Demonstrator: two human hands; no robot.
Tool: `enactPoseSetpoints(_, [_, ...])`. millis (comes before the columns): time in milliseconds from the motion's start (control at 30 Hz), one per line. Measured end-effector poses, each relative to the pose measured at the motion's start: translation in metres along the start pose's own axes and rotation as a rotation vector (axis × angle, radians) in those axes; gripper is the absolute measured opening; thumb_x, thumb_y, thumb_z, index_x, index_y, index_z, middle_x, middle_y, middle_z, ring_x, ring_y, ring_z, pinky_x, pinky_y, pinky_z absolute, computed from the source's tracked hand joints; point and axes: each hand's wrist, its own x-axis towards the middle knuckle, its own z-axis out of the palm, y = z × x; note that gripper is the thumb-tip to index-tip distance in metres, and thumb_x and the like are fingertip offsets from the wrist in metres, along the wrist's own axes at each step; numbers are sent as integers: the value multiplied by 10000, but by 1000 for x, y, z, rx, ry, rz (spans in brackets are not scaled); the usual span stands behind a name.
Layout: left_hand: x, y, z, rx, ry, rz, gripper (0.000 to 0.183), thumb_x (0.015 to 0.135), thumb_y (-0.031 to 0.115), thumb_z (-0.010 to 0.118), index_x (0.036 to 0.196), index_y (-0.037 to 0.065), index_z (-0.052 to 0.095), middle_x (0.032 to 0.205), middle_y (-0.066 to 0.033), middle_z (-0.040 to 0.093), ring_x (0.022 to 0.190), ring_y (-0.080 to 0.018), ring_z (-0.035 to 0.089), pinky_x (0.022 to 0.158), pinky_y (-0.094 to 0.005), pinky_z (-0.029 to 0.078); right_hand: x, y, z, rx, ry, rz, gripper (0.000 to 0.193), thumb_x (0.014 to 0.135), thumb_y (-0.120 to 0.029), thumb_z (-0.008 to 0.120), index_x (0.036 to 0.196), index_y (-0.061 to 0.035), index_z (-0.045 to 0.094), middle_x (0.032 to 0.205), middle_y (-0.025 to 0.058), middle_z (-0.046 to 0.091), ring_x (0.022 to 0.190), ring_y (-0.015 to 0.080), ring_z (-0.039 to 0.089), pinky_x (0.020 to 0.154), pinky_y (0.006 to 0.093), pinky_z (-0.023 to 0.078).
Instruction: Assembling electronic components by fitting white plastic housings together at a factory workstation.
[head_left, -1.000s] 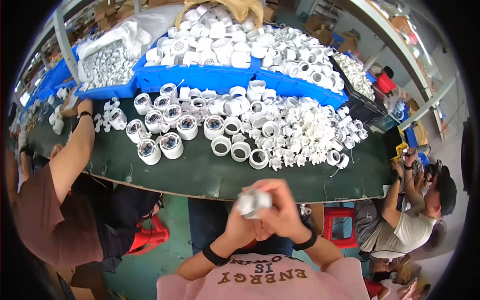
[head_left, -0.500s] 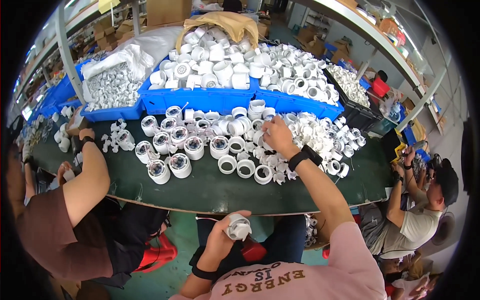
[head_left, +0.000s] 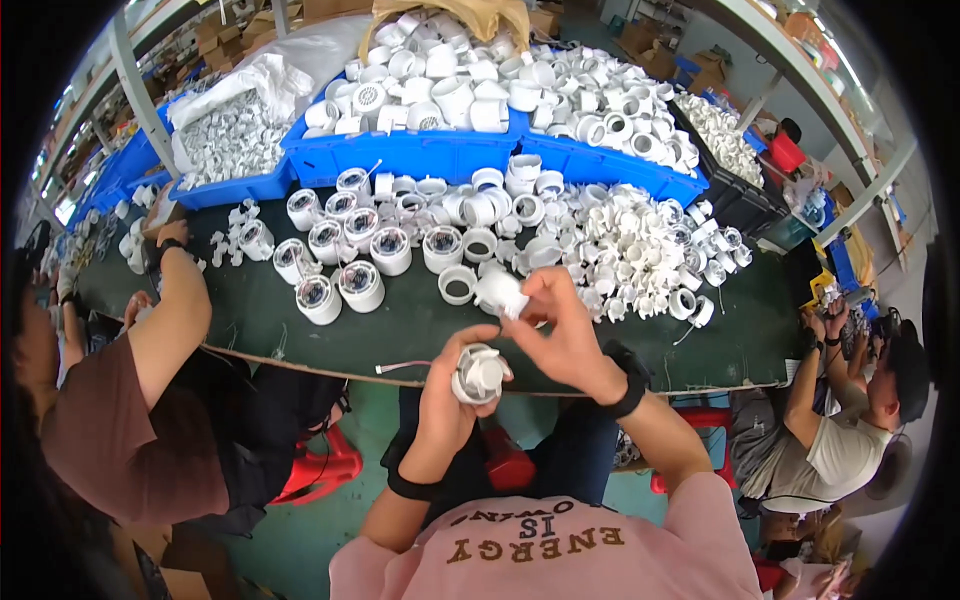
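Note:
Near the table's front edge, my left hand (head_left: 445,400) grips a round white plastic housing (head_left: 482,374). A thin cable with a small white connector (head_left: 400,367) trails from it to the left. Just above and to the right, my right hand (head_left: 565,335) has its fingers closed on a small white plastic fitting (head_left: 507,294), whose exact shape is blurred. Behind that fitting stands a white plastic ring (head_left: 457,285). Left of my hands are several white round housings (head_left: 360,287) with circuitry showing in their tops. A pile of small white plastic parts (head_left: 630,255) lies to the right.
Blue bins (head_left: 400,160) full of white fittings line the back, beside a black crate (head_left: 735,200). The dark green table (head_left: 270,325) has a curved-looking front edge. Co-workers sit at left (head_left: 130,420) and right (head_left: 830,420). Red stools (head_left: 325,465) stand below.
My right hand has come back from the parts pile toward my left hand, bringing a white fitting. My left hand has risen slightly with the housing. The view has tilted downward.

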Motion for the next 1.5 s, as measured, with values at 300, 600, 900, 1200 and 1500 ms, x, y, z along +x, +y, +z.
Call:
enactPoseSetpoints(300, [-18,-12,18,450,8,343,337,973,271,451,1164,12,551,937,-47,612,758,-83,542,637,-228,435,-63,-43,-5,-253,-48,-371,510,824,-51,663,1297,-18,476,1254,186,485,919,235,599,853,334,485])
enactPoseSetpoints(600, [-27,-1,37,697,149,359,573,1030,478,236,1020,15,573,800,-38,610,612,-78,556,461,-205,407,-86,-48,-11,186,-1,-169,519,893,-62,600,1357,10,378,1369,188,423,1260,280,451,1048,391,360])
enactPoseSetpoints(900, [-28,-9,48,792,67,432,483,1025,355,288,1032,-40,566,859,-98,590,740,-140,525,646,-276,411,-95,-32,-7,82,-9,-355,460,911,-113,588,1322,24,433,1339,203,418,1262,331,416,1038,413,350])
enactPoseSetpoints(1200, [-32,-22,61,765,54,493,450,1007,332,323,1066,-57,541,840,-110,589,719,-151,529,633,-285,413,-93,-20,5,180,23,-448,443,941,-155,555,1319,4,390,1285,194,425,1265,331,396,1064,444,303])
enactPoseSetpoints(1500, [-37,-28,59,854,13,625,392,977,268,338,1079,-59,529,843,-149,613,680,-190,569,603,-304,437,-96,-24,9,34,41,-458,547,1001,-323,426,1377,57,307,1380,241,387,1307,409,360,1091,497,261])
